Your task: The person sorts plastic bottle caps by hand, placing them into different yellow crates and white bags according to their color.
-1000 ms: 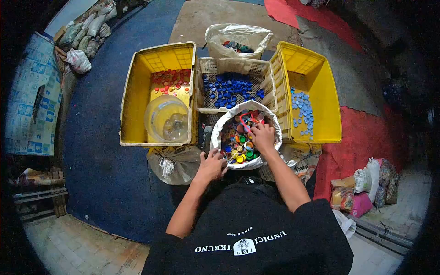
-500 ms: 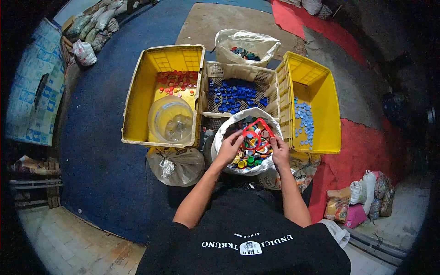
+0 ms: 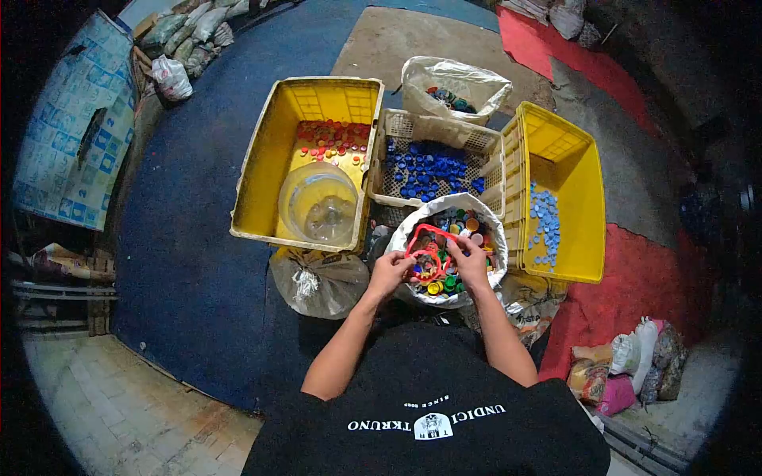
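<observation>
A red plastic frame with a ring inside it (image 3: 432,229) is held between both my hands, above a white sack (image 3: 498,238) of mixed coloured bottle caps (image 3: 452,283). My left hand (image 3: 389,274) pinches its left side near the ring. Fingers of my right hand (image 3: 471,266) are closed on its right side. The caps below are green, yellow, white, red and other colours, partly hidden by my hands and the frame.
A yellow crate (image 3: 255,174) at left holds red caps and a clear round tub (image 3: 286,210). Blue caps lie in the white perforated crate (image 3: 492,170); light blue ones lie in the right yellow crate (image 3: 583,214). Behind stands another white sack (image 3: 492,95); a tied sack (image 3: 317,285) sits front left.
My hands have turned the red frame, and its corner now points to the upper left instead of the upper right. The whole view has shifted, so the crates appear farther right.
</observation>
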Available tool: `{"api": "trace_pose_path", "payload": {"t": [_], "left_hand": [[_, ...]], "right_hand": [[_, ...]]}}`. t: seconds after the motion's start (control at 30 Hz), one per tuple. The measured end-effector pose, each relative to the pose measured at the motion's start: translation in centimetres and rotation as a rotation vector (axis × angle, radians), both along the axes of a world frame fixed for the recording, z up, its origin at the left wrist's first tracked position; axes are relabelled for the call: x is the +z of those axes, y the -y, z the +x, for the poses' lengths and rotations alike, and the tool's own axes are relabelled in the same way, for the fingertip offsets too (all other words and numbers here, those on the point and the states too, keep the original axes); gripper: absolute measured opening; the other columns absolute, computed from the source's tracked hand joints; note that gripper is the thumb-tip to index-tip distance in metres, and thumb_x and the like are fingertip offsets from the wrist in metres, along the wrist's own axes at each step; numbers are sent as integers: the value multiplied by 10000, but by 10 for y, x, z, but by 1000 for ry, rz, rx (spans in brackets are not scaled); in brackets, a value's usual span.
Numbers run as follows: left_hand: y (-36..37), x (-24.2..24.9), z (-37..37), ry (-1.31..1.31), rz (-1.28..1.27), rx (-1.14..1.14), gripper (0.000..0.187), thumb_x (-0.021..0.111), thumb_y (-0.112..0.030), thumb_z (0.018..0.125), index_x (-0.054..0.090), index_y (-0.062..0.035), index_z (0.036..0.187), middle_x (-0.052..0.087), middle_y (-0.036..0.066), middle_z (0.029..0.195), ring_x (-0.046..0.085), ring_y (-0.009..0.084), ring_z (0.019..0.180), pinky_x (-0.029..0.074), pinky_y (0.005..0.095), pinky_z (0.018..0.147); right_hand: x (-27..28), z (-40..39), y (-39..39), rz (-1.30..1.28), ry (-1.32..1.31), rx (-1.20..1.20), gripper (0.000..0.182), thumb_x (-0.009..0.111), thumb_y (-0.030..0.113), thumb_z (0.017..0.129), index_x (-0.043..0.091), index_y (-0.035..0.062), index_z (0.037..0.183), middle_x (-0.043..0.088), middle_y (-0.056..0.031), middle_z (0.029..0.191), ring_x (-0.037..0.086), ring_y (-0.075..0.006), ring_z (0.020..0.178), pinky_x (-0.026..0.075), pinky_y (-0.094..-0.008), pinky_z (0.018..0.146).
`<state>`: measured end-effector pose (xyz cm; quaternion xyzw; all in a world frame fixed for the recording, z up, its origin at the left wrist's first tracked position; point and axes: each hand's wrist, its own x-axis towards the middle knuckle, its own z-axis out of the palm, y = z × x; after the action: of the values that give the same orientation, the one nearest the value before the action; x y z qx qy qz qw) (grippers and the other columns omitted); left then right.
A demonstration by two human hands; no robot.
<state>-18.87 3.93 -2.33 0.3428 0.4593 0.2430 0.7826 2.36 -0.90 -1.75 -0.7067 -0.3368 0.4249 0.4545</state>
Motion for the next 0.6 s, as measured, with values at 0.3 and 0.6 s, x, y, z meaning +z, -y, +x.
{"api": "trace_pose_path", "payload": {"t": [0.3,0.6], "left_hand": [[-55,-6,-68,147,82,767,344,583,-233,953,530,19,1181,615,126,1020,631,189,867,557,334,831],[-38,-6,-56,41,50,493,354,556,-272,957,549,-39,1223,628,85,1016,632,179,855,485,281,705]], "right_hand": [[2,-1,3,-3,-173,-38,237,633,207,924,655,36,1088,660,-17,897,603,-83,672,480,-233,612],[-30,25,23,-81,-14,-95,205,645,146,902,649,13,1057,673,-42,924,621,-111,856,495,-263,752]]}}
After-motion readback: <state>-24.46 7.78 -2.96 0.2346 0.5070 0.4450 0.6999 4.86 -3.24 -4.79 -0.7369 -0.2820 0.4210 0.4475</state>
